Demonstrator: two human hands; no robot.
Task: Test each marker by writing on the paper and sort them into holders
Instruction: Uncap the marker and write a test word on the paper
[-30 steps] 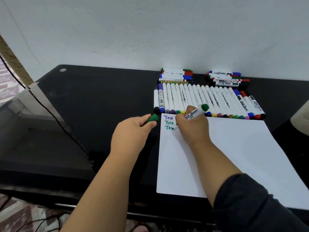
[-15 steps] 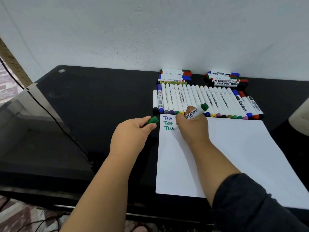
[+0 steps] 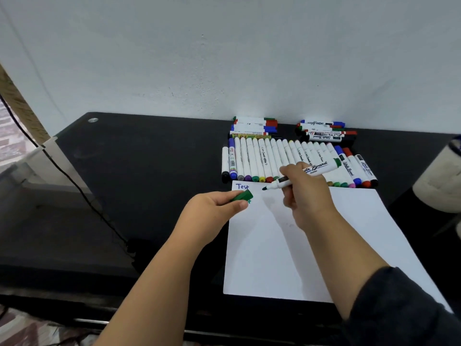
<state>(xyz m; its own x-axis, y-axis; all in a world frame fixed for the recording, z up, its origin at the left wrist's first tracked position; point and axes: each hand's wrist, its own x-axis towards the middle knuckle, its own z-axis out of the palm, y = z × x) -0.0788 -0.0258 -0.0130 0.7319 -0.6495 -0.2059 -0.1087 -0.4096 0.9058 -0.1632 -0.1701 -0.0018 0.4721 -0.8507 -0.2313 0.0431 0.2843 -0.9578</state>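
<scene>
Head view: right hand (image 3: 305,196) grips the uncapped green marker (image 3: 299,174), tip lifted above the paper (image 3: 311,245), left hand (image 3: 212,216) pinches its cap (image 3: 243,196); I judge testing finished, recapping next, needing tip aligned with cap.

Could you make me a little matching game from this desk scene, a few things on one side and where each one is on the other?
Things:
1. green cap
2. green marker
3. sheet of paper
4. row of markers

Places:
A. lying flat on the black desk
B. pinched in the left hand
C. lined up beyond the paper's far edge
D. held uncapped in the right hand

Pairs: 1-B, 2-D, 3-A, 4-C
</scene>
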